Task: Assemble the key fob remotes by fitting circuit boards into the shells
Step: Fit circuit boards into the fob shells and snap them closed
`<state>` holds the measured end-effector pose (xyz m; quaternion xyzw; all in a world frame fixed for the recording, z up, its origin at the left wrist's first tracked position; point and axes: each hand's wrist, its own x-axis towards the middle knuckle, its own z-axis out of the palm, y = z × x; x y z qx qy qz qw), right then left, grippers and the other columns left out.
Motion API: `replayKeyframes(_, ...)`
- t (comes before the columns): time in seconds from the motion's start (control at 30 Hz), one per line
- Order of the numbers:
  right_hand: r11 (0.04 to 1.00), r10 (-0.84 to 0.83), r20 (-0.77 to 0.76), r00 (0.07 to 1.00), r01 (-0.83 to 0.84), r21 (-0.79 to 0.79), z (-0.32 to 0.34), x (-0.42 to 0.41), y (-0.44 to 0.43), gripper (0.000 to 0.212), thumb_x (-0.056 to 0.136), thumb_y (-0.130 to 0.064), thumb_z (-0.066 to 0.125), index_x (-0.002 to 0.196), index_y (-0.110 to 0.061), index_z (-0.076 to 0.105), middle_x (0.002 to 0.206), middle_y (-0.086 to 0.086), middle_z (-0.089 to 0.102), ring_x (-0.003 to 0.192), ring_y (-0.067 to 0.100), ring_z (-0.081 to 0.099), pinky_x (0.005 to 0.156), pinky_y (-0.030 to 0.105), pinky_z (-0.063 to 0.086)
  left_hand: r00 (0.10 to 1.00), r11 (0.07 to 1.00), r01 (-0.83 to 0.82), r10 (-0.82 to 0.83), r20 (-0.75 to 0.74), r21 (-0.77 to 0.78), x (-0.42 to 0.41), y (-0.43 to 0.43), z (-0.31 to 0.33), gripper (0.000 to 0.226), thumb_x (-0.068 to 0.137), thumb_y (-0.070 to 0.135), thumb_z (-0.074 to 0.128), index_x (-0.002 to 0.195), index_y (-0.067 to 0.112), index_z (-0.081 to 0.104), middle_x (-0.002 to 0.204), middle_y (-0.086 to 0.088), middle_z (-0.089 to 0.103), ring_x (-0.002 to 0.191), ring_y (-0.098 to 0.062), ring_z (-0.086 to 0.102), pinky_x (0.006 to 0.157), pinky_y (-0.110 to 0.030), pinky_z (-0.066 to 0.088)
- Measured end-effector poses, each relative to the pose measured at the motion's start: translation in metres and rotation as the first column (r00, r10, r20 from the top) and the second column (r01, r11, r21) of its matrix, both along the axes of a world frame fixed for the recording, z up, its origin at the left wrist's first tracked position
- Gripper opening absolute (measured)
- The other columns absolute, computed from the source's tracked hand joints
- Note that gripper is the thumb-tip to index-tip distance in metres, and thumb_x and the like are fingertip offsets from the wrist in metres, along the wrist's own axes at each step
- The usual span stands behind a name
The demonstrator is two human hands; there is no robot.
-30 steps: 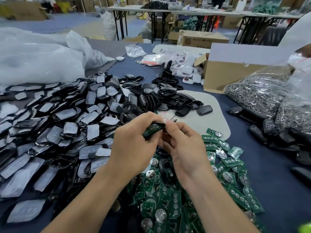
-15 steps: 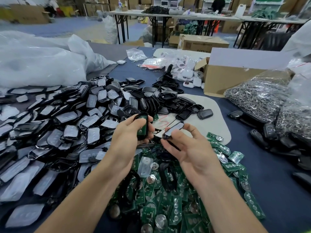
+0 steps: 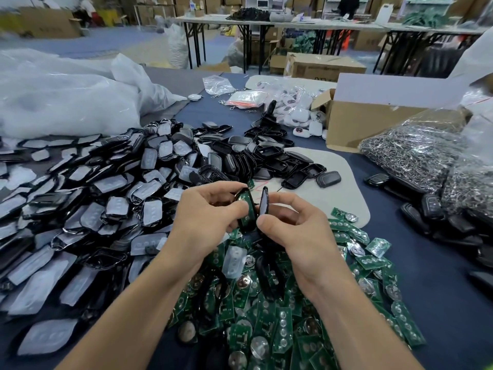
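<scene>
- A heap of green circuit boards (image 3: 282,335) with coin cells lies along the near edge of the blue worktop (image 3: 440,289). Both forearms pass over it. One clear button pad (image 3: 234,260) lies on top.
- A broad heap of black shells with clear pads (image 3: 93,209) fills the worktop's left side.
- The left hand (image 3: 205,217) is raised above the boards. Its grip is closed round a black shell half (image 3: 246,209) with a green board seated in it, thumb on the near edge.
- The right hand (image 3: 298,231) has its grip pinched on a black cover (image 3: 264,200), held on edge, upright, just beside the shell half. Whether the two touch cannot be told.
- Past the hands, empty black shells (image 3: 266,158) spill onto a pale mat (image 3: 333,188).
- Toward the right edge lie finished black fobs (image 3: 432,206) and a clear bag of key rings (image 3: 416,153).
- A cardboard box (image 3: 368,121) and bagged white remotes (image 3: 293,108) sit farther back. A big white plastic sack (image 3: 66,102) fills the far left corner.
</scene>
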<state>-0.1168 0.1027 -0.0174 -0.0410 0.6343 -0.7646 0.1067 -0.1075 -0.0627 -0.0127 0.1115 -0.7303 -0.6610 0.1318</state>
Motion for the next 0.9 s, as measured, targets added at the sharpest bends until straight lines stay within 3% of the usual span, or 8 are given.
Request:
replayKeyframes(0.1,0.997,-0.008,-0.079,0.997,0.014,0.071,-0.0012,0.0008,-0.0009,0.030,0.083,0.002,0.080,0.098,-0.024,0.078,0.092,0.003,0.081,0.083,0.022,0.078,0.074,0.027,0.062,0.999,0.999,0.037,-0.037,-0.013,-0.004,0.0005,0.0020,-0.0012,0.036,0.082,0.002,0.084,0.101,0.032,0.084,0.070,0.009,0.067,0.051,-0.013,0.063,0.052,-0.020,0.051)
replayKeyframes(0.27,0.989,-0.003,-0.170,0.985,0.027,0.143,-0.0034,-0.0009,-0.0002,0.034,0.078,0.001,0.083,0.094,-0.028,0.079,0.089,0.000,0.081,0.087,0.020,0.077,0.080,0.033,0.063,0.980,0.976,0.200,-0.201,0.007,0.082,0.0004,-0.0003,0.0002,0.034,0.086,0.000,0.080,0.112,0.023,0.080,0.075,0.000,0.068,0.057,-0.013,0.063,0.056,-0.021,0.054)
replayKeyframes(0.4,0.989,-0.014,-0.183,0.983,0.041,0.145,-0.0044,-0.0025,0.0007,0.031,0.075,0.001,0.087,0.092,-0.025,0.082,0.087,0.000,0.080,0.086,0.019,0.076,0.079,0.031,0.063,0.951,0.940,0.295,-0.306,0.036,0.173,0.0013,-0.0035,0.0027,0.048,0.071,0.018,0.084,0.119,0.015,0.077,0.084,-0.005,0.070,0.061,-0.014,0.065,0.060,-0.021,0.057)
replayKeyframes(0.6,0.975,-0.033,-0.195,0.980,0.074,0.211,-0.0053,-0.0035,0.0011,0.034,0.069,-0.002,0.092,0.097,-0.020,0.082,0.087,-0.001,0.081,0.087,0.018,0.077,0.088,0.045,0.062,0.963,0.959,0.267,-0.269,0.008,0.099,0.0007,-0.0049,-0.0003,0.048,0.067,0.014,0.089,0.113,0.015,0.080,0.079,-0.003,0.071,0.067,-0.017,0.068,0.064,-0.023,0.058)
replayKeyframes(0.7,0.962,-0.035,-0.246,0.969,0.099,0.253,-0.0066,-0.0040,0.0025,0.036,0.067,-0.005,0.094,0.096,-0.022,0.082,0.086,-0.005,0.080,0.085,0.012,0.077,0.085,0.033,0.062,0.963,0.961,0.270,-0.269,-0.014,0.061,0.0016,-0.0044,0.0001,0.041,0.072,0.001,0.090,0.110,0.015,0.081,0.077,-0.006,0.073,0.067,-0.020,0.068,0.065,-0.024,0.058)
replayKeyframes(0.77,0.955,-0.030,-0.274,0.961,0.109,0.278,-0.0065,-0.0042,0.0032,0.037,0.066,-0.007,0.096,0.096,-0.024,0.081,0.086,-0.008,0.080,0.084,0.009,0.076,0.083,0.026,0.060,0.963,0.961,0.270,-0.269,-0.026,0.060,0.0033,-0.0031,0.0018,0.041,0.068,0.005,0.092,0.106,0.015,0.081,0.080,-0.011,0.075,0.067,-0.022,0.071,0.066,-0.025,0.059)
replayKeyframes(0.9,0.949,0.008,-0.308,0.951,0.090,0.302,-0.0037,-0.0032,0.0041,0.039,0.064,-0.007,0.095,0.094,-0.028,0.081,0.086,-0.009,0.080,0.084,0.010,0.076,0.084,0.032,0.061,0.967,0.966,0.251,-0.247,-0.057,0.065,0.0050,-0.0038,0.0044,0.045,0.058,0.014,0.093,0.101,0.016,0.083,0.090,-0.019,0.078,0.076,-0.025,0.077,0.072,-0.027,0.061)
